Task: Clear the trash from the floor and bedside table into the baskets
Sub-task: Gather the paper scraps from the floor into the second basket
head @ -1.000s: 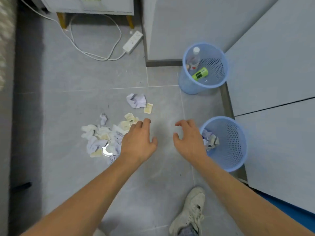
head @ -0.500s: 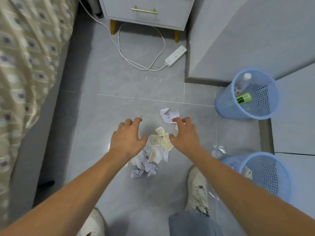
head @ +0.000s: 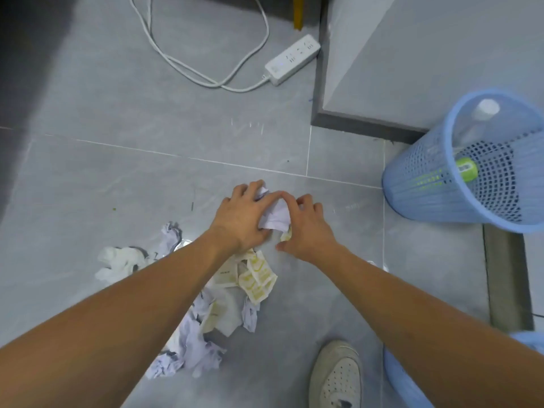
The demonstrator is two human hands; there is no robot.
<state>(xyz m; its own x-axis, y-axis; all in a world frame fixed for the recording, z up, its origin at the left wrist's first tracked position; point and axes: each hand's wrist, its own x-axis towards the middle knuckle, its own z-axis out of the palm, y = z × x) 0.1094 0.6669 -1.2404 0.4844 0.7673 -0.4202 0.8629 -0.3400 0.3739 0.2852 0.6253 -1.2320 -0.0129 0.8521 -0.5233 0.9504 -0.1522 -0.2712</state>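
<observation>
Both our hands close together on one crumpled paper wad (head: 275,217) on the floor (head: 117,172), left hand (head: 241,219) and right hand (head: 306,228) pressing from either side. More paper scraps (head: 235,290) trail toward 6 o'clock. At 3 o'clock stands a blue basket (head: 426,178). Loosely cupped, small yellow slips could spill out on the lift.

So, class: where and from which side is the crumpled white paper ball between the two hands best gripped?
Grip the crumpled paper ball around its bulging middle, from above, closing in from both sides. It lies on the floor tile, so nothing fits under it, and the left hand and right hand already flank it.
</observation>
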